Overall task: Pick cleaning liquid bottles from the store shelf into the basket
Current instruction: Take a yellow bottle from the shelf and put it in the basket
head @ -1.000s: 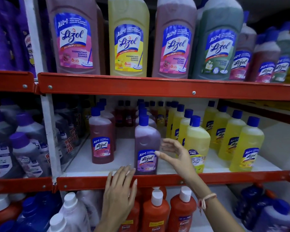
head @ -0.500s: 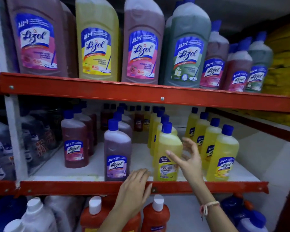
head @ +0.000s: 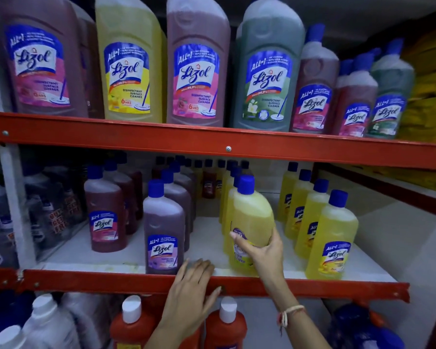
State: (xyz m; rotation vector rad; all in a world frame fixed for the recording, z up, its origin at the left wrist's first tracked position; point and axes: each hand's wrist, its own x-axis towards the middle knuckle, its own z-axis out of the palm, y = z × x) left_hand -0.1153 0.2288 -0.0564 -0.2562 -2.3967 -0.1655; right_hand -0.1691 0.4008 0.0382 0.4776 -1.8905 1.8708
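Right hand point(head: 263, 250): fingers wrapped round the yellow bottle point(head: 252, 222), low on its label.
Yellow bottle: blue cap, yellow liquid nearly to the shoulder, at the front of the middle shelf point(head: 212, 284), tilted.
Left hand point(head: 191, 295): open, flat on the shelf's red front edge, gripping nothing.
Purple bottle point(head: 163, 230): upright just left, full.

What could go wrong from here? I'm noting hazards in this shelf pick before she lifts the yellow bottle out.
1. The right hand grips the yellow bottle one-handed, low on its body; it looks tilted and could slip or tip.
2. More yellow bottles stand close behind it, and the purple bottle stands to its left; swinging it out could topple them.
3. The left hand rests on the red shelf rail, right under the bottle's way out.
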